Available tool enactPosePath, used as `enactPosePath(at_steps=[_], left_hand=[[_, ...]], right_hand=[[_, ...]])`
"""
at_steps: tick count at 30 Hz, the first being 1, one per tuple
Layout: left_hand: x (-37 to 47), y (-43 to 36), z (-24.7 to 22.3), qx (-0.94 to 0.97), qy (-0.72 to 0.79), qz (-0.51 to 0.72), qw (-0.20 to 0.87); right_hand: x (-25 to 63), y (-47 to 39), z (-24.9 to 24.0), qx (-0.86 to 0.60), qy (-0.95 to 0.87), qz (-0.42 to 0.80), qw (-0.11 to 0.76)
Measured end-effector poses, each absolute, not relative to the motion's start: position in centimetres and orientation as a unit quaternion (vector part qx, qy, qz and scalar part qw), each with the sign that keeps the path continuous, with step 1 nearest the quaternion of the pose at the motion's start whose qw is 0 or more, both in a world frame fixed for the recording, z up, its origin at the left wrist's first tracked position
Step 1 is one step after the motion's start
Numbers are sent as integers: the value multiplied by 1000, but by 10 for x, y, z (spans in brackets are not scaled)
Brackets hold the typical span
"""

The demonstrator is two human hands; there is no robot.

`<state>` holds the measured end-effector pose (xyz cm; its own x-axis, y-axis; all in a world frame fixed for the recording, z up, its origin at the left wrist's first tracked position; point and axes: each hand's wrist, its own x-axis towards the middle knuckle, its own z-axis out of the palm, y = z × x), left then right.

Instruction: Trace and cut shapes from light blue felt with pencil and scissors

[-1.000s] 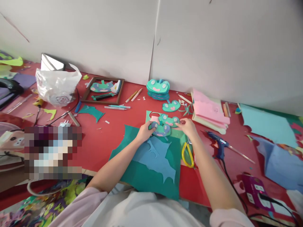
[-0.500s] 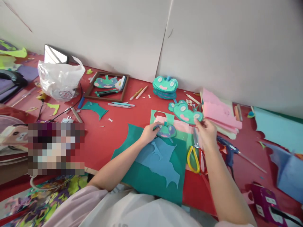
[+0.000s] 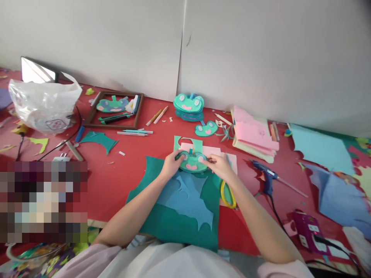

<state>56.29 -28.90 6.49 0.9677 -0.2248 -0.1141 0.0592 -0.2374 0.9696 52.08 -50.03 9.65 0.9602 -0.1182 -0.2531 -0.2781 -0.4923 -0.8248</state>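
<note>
A green felt frog face (image 3: 189, 165) with pale eyes and a pink mouth is held level between my two hands. My left hand (image 3: 171, 165) pinches its left eye side, thumb on top. On the right eye side, my right hand (image 3: 219, 166) grips the edge the same way. Whether a second frog face lies under it cannot be made out. Below it are a blue felt scrap (image 3: 188, 199) and a dark green felt sheet (image 3: 174, 224). Yellow-handled scissors (image 3: 227, 197) lie beside my right wrist. A smaller frog face (image 3: 205, 129) rests farther back.
Stacked frog faces (image 3: 189, 108) stand near the wall. A wooden frame (image 3: 141, 112) holds pens and another frog face. Rightward are pink felt sheets (image 3: 253, 129), a glue gun (image 3: 266, 175) and a purple power strip (image 3: 308, 231). A plastic bag (image 3: 43, 104) sits left.
My right hand has brought the green frog face left and down, over where the left hand's bluish one was. Both hands now hold its sides. The view has turned rightward.
</note>
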Motion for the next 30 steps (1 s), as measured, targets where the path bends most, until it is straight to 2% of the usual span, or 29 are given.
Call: enactPosePath(at_steps=[3, 9, 19, 24, 27, 30], left_hand=[[564, -289, 64, 786, -69, -110, 605], [563, -290, 61, 791, -79, -106, 597], [563, -289, 60, 795, -82, -110, 591], [563, -289, 60, 789, -83, -108, 599], [563, -289, 63, 783, -82, -105, 608], [564, -289, 66, 773, -81, -98, 621]], right_hand=[[548, -519, 102, -909, 126, -13, 398], [620, -543, 97, -929, 154, -95, 324], [673, -547, 93, -962, 93, -39, 252], [668, -548, 101, -979, 87, -66, 170], [661, -552, 118, -971, 66, -122, 193], [646, -556, 144, -936, -17, -223, 270]])
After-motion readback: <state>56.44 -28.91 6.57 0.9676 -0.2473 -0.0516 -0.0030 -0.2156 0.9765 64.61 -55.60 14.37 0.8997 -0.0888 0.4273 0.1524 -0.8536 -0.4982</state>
